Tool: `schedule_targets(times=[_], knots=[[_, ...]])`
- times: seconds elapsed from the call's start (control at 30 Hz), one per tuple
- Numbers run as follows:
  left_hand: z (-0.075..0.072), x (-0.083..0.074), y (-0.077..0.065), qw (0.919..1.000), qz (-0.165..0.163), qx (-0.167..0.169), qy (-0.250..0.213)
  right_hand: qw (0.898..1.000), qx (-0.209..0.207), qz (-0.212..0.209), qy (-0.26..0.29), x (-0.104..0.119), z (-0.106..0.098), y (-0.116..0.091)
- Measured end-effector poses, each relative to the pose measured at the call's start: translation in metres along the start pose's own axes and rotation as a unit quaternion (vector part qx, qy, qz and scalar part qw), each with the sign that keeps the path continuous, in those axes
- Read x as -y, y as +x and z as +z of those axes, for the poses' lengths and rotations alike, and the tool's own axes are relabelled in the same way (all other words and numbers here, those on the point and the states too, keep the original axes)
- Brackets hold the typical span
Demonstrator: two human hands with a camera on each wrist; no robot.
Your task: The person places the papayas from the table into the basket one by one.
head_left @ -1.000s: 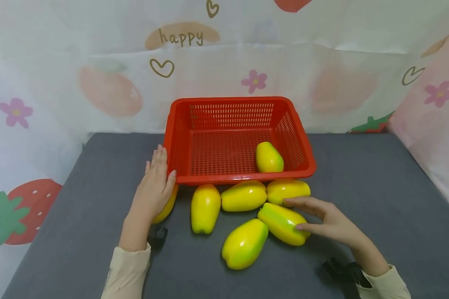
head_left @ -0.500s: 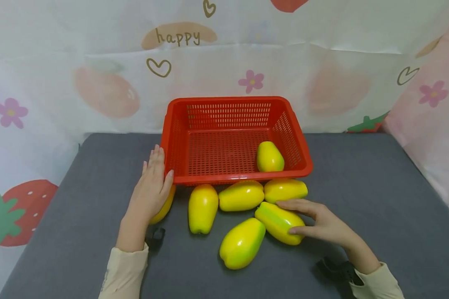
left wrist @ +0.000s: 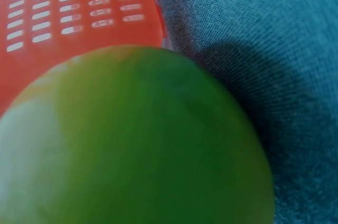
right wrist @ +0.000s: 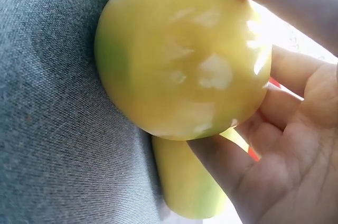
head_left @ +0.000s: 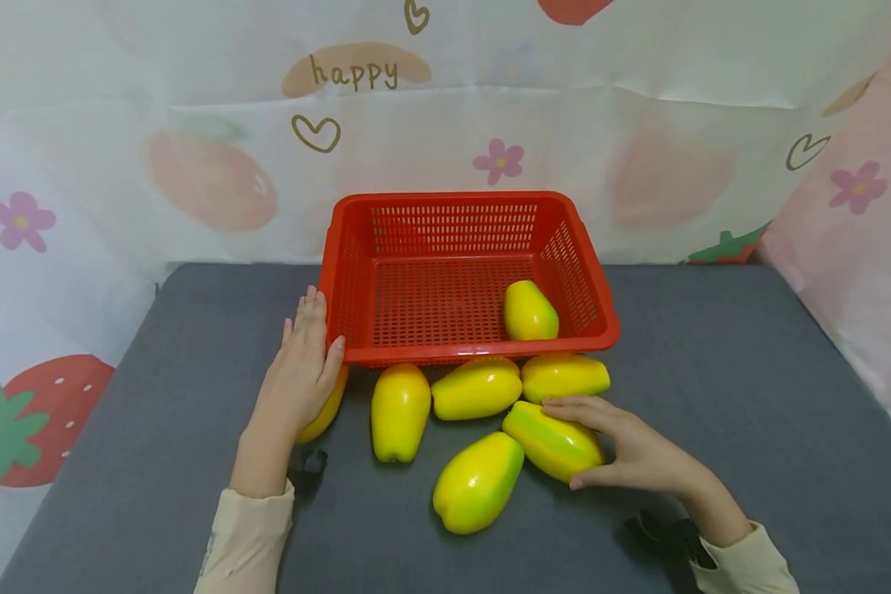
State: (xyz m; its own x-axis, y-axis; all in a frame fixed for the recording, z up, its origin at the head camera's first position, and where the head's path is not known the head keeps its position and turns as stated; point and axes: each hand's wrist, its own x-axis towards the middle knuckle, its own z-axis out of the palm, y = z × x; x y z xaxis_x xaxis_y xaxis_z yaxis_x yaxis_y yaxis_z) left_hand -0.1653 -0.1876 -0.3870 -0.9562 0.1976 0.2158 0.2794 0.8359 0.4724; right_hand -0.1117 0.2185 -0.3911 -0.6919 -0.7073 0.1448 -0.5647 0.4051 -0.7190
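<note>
My right hand [head_left: 631, 450] curves round a yellow-green papaya [head_left: 553, 441] lying on the grey cloth, fingers over its far side and thumb at its near side. Up close in the right wrist view, that papaya [right wrist: 179, 60] sits between thumb and fingers. My left hand [head_left: 293, 375] lies with straight fingers along the left side of a red plastic basket [head_left: 460, 355]. Partly hidden under that hand is another papaya [head_left: 332, 408], whose green end [left wrist: 148, 145] fills much of the left wrist view. One papaya [head_left: 530, 312] rests inside the basket, at its front right.
Along the basket's front lie three papayas, an upright-lying one [head_left: 401, 412], a middle one [head_left: 478, 389] and a right one [head_left: 564, 376]. Nearer to me is another papaya [head_left: 478, 483], its tip touching the gripped one. A printed curtain [head_left: 453, 148] hangs behind the table [head_left: 713, 330].
My right hand has moved left and closed in round the papaya, its thumb lowering to the near side. The left hand keeps its place at the basket. The whole head view has shifted slightly.
</note>
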Motion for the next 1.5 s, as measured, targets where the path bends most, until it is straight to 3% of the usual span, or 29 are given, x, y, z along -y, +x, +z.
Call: schedule_targets(times=[1.2, 1.5], knots=[[-0.0020, 0.0003, -0.0016, 1.0000, 0.001, 0.002, 0.006, 0.999, -0.037, -0.025, -0.003, -0.0001, 0.0016, -0.0012], [-0.0035, -0.0008, -0.0015, 0.9999, -0.001, 0.006, 0.013, 0.999, -0.037, 0.004, 0.033, 0.0074, -0.0034, -0.0026]])
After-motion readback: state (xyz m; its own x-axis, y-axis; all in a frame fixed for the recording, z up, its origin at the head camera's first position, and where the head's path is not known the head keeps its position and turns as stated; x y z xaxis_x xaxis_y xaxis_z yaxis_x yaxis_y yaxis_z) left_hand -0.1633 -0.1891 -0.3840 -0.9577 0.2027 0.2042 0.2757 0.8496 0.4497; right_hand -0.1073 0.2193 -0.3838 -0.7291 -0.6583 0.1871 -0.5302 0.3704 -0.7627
